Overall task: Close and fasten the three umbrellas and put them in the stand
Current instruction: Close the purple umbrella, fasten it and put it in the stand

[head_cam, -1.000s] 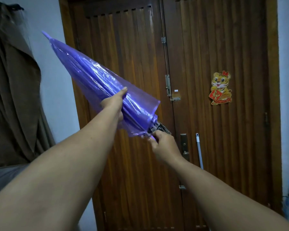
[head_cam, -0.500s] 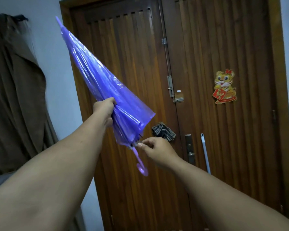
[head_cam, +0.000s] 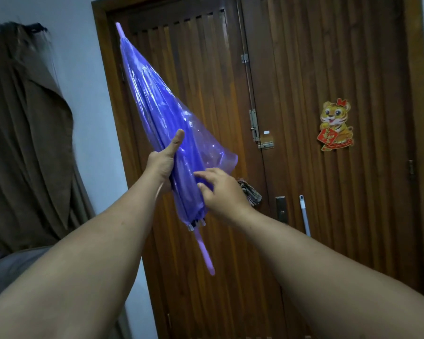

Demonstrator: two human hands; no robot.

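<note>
A folded, translucent purple umbrella [head_cam: 157, 113] is held up in front of the door, tip up and to the left, its purple handle [head_cam: 205, 253] hanging down. My left hand [head_cam: 163, 160] grips the folded canopy around its lower half, thumb pointing up along it. My right hand [head_cam: 218, 189] reaches in from the right, its fingertips touching the loose canopy folds near the rib ends. The canopy's lower edge still flares loosely to the right. The stand and the other umbrellas are out of view.
A brown wooden double door [head_cam: 304, 167] fills the background, with a tiger sticker [head_cam: 335, 124], bolts and a handle plate [head_cam: 281, 209]. A patterned cloth [head_cam: 251, 195] hangs on the door handle. Brown fabric [head_cam: 27, 143] hangs on the left. A white pole [head_cam: 304, 216] leans by the door.
The umbrella has swung more upright, its tip rising and its handle dropping into view. My right hand left the handle end and moved up onto the canopy folds.
</note>
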